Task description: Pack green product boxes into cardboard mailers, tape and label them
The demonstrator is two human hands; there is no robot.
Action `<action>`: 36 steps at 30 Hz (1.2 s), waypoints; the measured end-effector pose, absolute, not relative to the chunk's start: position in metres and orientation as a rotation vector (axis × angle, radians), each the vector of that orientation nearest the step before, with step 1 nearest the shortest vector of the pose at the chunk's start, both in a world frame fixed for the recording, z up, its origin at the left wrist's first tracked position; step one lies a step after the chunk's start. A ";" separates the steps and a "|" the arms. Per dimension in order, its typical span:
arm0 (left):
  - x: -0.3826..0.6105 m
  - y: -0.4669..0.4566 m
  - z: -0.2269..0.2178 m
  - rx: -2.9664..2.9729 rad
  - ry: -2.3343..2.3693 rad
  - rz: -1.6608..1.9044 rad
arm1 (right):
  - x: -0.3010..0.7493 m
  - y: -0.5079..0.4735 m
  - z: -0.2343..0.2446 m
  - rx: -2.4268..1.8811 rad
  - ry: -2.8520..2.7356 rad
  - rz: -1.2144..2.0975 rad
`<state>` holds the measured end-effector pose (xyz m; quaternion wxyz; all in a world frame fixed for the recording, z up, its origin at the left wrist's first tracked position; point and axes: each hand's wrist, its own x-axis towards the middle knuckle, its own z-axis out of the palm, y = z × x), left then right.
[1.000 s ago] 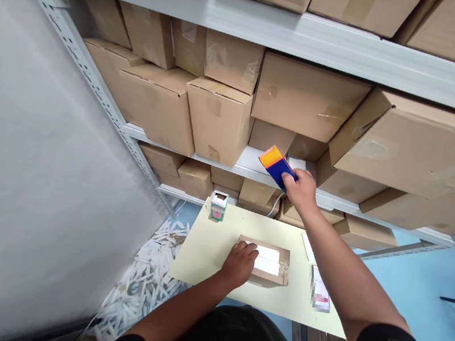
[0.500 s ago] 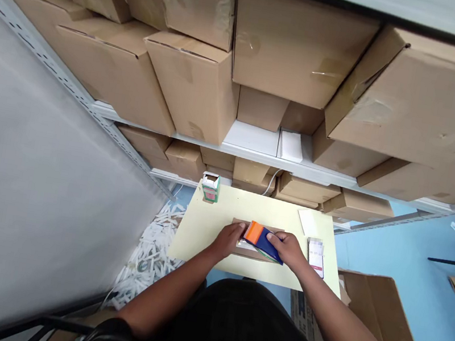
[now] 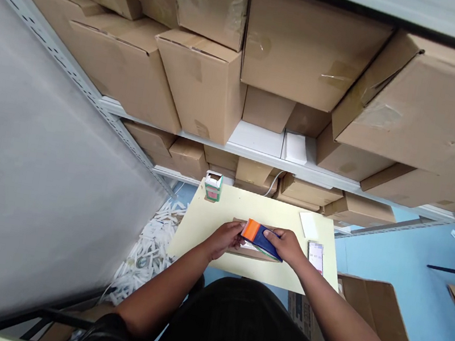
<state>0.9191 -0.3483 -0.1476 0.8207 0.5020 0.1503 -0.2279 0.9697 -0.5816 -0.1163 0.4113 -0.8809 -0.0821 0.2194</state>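
A flat dark blue packet with an orange end [image 3: 262,239] is held between my two hands over the table [image 3: 205,230]. My right hand [image 3: 287,245] grips its blue end, thumb on top. At the orange end, my left hand [image 3: 227,241] has its fingers closed on the edge. Beneath the packet lies a flat piece of brown cardboard [image 3: 236,251], partly covered by the hands. Something whitish shows between packet and cardboard, too small to name.
A small green and white box [image 3: 213,187] stands at the table's back left corner. To the right are a phone [image 3: 316,256] and a white card [image 3: 308,225]. Shelves of cardboard boxes [image 3: 198,82] rise behind. White paper strips [image 3: 150,245] cover the floor at left.
My left hand has shifted slightly left and turned, its fingers now at the orange end's edge. The packet has moved a little left with my right hand. The view has tilted slightly.
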 end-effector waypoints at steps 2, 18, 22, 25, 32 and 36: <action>0.917 -0.352 -0.148 0.991 0.335 -0.491 | 0.971 -0.582 -0.117 -2.215 -0.207 0.553; 0.920 -0.359 -0.153 0.749 0.397 -0.524 | 0.976 -0.588 -0.118 -2.167 -0.284 0.569; 0.918 -0.359 -0.154 0.917 0.428 -0.503 | 0.975 -0.587 -0.115 -2.187 -0.294 0.572; 0.917 -0.360 -0.154 0.995 0.448 -0.492 | 0.975 -0.585 -0.114 -2.206 -0.317 0.573; 0.913 -0.356 -0.162 0.888 0.423 -0.527 | 0.977 -0.584 -0.114 -2.247 -0.358 0.588; 0.913 -0.355 -0.161 0.966 0.403 -0.531 | 0.978 -0.584 -0.113 -2.250 -0.368 0.607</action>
